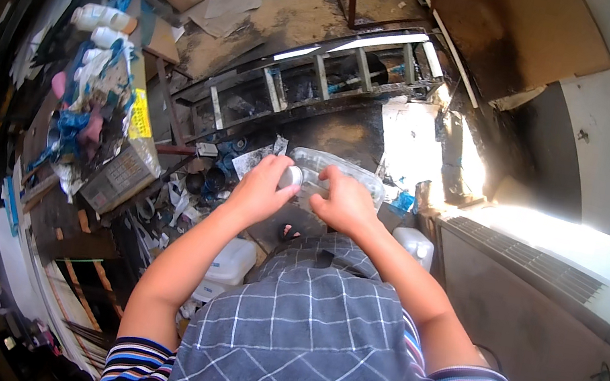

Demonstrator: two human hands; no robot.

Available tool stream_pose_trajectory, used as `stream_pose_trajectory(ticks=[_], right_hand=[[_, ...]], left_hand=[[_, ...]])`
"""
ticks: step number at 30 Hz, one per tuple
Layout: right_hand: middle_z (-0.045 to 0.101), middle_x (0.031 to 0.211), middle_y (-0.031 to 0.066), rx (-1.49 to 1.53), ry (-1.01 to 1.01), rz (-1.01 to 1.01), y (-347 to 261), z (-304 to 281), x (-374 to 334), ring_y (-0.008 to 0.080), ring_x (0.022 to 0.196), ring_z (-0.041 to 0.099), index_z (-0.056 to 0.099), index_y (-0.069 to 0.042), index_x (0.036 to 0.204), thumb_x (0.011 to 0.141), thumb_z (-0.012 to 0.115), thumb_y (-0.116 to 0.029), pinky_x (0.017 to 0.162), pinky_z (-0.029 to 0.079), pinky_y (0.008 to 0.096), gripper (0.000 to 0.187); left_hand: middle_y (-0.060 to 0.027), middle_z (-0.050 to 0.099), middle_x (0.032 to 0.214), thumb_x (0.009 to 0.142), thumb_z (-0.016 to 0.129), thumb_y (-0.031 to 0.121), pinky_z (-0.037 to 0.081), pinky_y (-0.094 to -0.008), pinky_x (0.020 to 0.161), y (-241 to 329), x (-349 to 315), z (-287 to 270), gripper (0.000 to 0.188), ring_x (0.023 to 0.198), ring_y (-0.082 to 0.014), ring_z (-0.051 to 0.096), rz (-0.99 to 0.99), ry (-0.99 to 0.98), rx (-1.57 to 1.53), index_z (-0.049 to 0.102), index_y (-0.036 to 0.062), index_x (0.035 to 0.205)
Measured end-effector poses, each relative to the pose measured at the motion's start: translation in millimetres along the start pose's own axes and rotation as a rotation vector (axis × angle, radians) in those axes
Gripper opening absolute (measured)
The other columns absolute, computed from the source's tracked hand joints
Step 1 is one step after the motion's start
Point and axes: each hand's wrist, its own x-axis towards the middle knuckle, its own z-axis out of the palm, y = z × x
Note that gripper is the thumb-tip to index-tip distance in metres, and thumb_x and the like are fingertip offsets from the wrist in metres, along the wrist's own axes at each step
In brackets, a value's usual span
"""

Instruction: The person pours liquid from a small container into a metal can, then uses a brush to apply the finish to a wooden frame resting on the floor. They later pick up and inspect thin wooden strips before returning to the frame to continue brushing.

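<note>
In front of my apron I hold a clear plastic bottle [342,166] lying nearly sideways, its neck towards my left. My left hand [263,190] is closed around its white cap [291,177], thumb against the side. The fingers of my right hand [346,204] curl over the bottle's body close to the neck. No contents can be made out through the plastic. Part of the bottle is hidden behind both hands.
Beyond the bottle a metal ladder [323,77] lies across the littered floor. A cluttered cardboard box [124,173] is at left. White plastic containers [228,263] sit low beside me; a white jug [415,248] stands near the grilled unit [525,260] at right.
</note>
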Motion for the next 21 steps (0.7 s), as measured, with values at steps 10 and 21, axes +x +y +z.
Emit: stream_pose_trajectory(ticks=[10,21], right_hand=[[0.064,0.08,0.02,0.108,0.075,0.154,65,-58,-5,0.0377,0.08,0.062,0.054,-0.005,0.106,0.073,0.061,-0.026,0.072,0.048,0.0461,0.039],[0.064,0.085,0.0206,0.149,0.096,0.266,112,-93,-20,0.0375,0.084,0.062,0.053,-0.003,0.108,0.073,0.061,-0.025,0.076,0.048,0.0447,0.043]], left_hand=[[-0.0149,0.057,0.101,0.074,0.074,0.025,0.048,-0.038,0.072,64,83,37,0.047,0.085,-0.0348,0.059,0.074,-0.188,0.127,0.055,0.0051,0.111],[-0.0162,0.06,0.093,0.077,0.07,0.02,0.049,-0.0419,0.074,106,127,76,0.033,0.082,-0.0367,0.06,0.151,-0.255,0.12,0.059,0.0017,0.102]])
